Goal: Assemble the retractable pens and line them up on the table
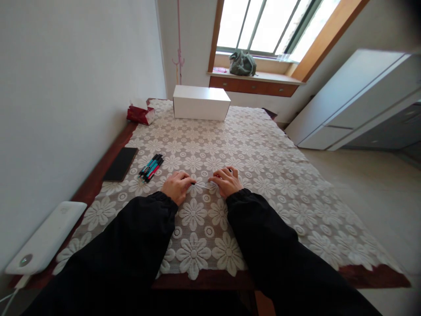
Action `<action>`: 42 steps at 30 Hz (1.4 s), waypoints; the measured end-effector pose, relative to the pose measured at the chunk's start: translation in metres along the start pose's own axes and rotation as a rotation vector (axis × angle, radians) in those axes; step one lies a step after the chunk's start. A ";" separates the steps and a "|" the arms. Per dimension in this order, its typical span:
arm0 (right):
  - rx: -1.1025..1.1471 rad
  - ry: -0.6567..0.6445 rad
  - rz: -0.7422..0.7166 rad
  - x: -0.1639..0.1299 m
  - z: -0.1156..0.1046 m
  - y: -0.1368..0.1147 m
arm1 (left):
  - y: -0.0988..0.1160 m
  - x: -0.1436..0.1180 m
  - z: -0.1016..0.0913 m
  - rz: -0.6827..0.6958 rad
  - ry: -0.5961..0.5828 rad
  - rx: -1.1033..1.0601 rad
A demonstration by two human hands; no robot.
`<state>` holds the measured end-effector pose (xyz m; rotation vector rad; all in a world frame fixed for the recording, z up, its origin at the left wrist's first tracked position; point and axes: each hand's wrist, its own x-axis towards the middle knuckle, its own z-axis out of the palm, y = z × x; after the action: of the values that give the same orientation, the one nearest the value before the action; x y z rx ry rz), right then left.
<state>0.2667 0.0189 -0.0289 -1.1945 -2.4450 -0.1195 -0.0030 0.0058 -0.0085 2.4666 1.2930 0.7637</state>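
Observation:
My left hand (177, 186) is closed in a pinch on a small black piece, from which a thin whitish rod (201, 187), looking like a pen refill, points right toward my other hand. My right hand (226, 181) is closed around a pen (230, 170); its black end and a bit of red show between the fingers, and the rest is hidden. Both hands rest low over the lace tablecloth (193, 213), a small gap apart. Left of them lies a bunch of several pens (151, 167) in teal, black and red.
A dark flat pad (121, 164) lies by the left edge, with a white power bank (48, 237) and its cable nearer me. Farther back are a red tissue pack (140, 115) and a long white box (201, 103). A wall borders the table's left side.

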 end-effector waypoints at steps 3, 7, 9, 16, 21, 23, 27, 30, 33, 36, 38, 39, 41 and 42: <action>0.013 -0.019 0.009 0.001 -0.001 -0.003 | 0.000 0.000 0.001 -0.002 0.009 -0.014; 0.059 -0.041 0.009 0.003 -0.005 -0.008 | 0.002 0.000 0.000 -0.014 -0.005 -0.009; 0.075 -0.030 0.002 0.004 -0.007 -0.010 | 0.003 0.000 -0.001 -0.013 -0.033 0.000; 0.098 -0.051 -0.074 0.006 -0.017 -0.022 | 0.004 0.001 -0.002 -0.021 -0.054 -0.049; 0.072 -0.058 -0.049 0.008 -0.015 -0.024 | 0.005 0.001 -0.003 -0.004 -0.077 -0.049; 0.073 -0.055 -0.025 0.008 -0.014 -0.023 | 0.006 0.000 -0.004 -0.004 -0.078 -0.047; 0.071 -0.037 0.031 0.008 -0.013 -0.022 | 0.006 0.000 -0.006 -0.034 -0.054 -0.016; 0.070 -0.027 0.068 0.007 -0.012 -0.021 | 0.004 0.000 -0.007 -0.048 -0.039 0.009; 0.070 -0.024 0.085 0.007 -0.011 -0.020 | 0.002 0.000 -0.007 -0.082 -0.019 0.026; 0.071 -0.032 0.083 0.007 -0.010 -0.019 | 0.001 0.001 -0.007 -0.120 -0.011 0.043; 0.073 -0.031 0.084 0.006 -0.010 -0.019 | 0.001 0.001 -0.008 -0.125 -0.018 0.045; 0.073 -0.028 0.086 0.006 -0.010 -0.019 | 0.001 0.002 -0.008 -0.125 -0.017 0.044; 0.074 -0.018 0.097 0.007 -0.010 -0.019 | 0.000 0.002 -0.010 -0.126 -0.007 0.041; 0.072 -0.014 0.107 0.007 -0.010 -0.018 | 0.000 0.002 -0.010 -0.129 -0.001 0.040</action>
<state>0.2521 0.0099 -0.0156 -1.2954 -2.3700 0.0085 -0.0076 0.0073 0.0010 2.3854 1.4641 0.7110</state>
